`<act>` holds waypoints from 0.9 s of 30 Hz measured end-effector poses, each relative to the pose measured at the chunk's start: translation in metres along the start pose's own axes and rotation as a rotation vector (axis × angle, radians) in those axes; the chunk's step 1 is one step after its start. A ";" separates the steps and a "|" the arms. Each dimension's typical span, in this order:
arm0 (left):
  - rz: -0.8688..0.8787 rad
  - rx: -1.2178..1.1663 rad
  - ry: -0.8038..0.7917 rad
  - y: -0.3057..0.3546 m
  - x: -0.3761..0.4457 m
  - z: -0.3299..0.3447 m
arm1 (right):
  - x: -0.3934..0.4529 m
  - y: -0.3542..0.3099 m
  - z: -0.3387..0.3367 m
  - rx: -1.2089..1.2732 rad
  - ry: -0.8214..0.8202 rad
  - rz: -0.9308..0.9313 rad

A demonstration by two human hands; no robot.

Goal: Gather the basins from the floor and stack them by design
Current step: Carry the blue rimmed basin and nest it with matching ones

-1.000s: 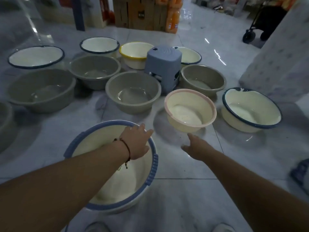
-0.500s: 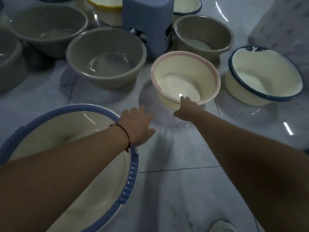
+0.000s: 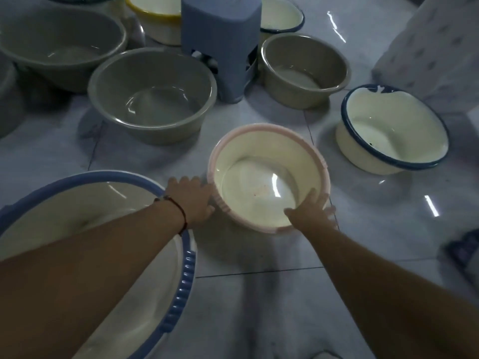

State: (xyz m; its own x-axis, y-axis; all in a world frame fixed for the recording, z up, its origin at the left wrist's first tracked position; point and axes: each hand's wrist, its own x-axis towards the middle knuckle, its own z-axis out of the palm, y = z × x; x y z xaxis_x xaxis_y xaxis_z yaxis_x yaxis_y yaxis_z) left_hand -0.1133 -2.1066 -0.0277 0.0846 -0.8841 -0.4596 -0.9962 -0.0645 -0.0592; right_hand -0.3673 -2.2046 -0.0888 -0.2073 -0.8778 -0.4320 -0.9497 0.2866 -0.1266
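Gripping pink-rimmed basin (image 3: 269,149), both hands.

My hands hold a glossy cream plastic basin (image 3: 269,177) with a ribbed pink rim, on polished, marbled floor tiles (image 3: 259,307) that mirror the lights. Grey basins (image 3: 153,97) look smooth, satin plastic; the navy-rimmed bowl (image 3: 394,130) near the floor's right edge shines like enamel. The blue stool (image 3: 220,35) looks matt plastic.
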 end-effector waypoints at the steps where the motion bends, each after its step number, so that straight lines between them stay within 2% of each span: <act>1: -0.013 -0.002 -0.007 0.000 0.002 -0.001 | -0.008 0.014 0.007 0.209 -0.047 0.179; 4: -0.013 0.039 -0.027 0.002 0.007 -0.006 | -0.024 0.035 0.027 1.005 -0.293 0.559; 6: 0.027 0.075 -0.037 0.005 0.003 -0.013 | -0.036 0.040 0.031 1.256 -0.407 0.666; 8: 0.058 0.071 0.000 0.002 -0.009 -0.026 | -0.046 0.041 0.020 1.309 -0.422 0.700; 11: 0.060 -0.021 0.053 -0.006 -0.036 -0.047 | -0.069 0.039 -0.022 1.287 -0.411 0.621; 14: -0.011 -0.279 0.054 -0.025 -0.074 -0.063 | -0.102 0.038 -0.064 1.259 -0.387 0.496; 17: -0.062 -0.510 0.120 -0.051 -0.118 -0.078 | -0.137 0.032 -0.097 1.299 -0.343 0.321; 21: -0.253 -0.824 0.230 -0.081 -0.179 -0.080 | -0.187 0.018 -0.131 1.150 -0.380 0.162; 24: -0.370 -1.018 0.168 -0.101 -0.226 -0.066 | -0.218 0.006 -0.147 1.127 -0.401 0.064; 27: -0.454 -1.289 0.077 -0.110 -0.276 -0.060 | -0.252 -0.010 -0.153 1.156 -0.492 -0.028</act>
State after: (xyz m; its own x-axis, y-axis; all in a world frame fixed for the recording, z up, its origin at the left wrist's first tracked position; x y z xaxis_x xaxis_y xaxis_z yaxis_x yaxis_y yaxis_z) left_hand -0.0280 -1.8837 0.1592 0.4473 -0.6901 -0.5690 -0.1993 -0.6971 0.6887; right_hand -0.3417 -2.0450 0.1575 0.1552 -0.7246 -0.6715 -0.1396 0.6568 -0.7410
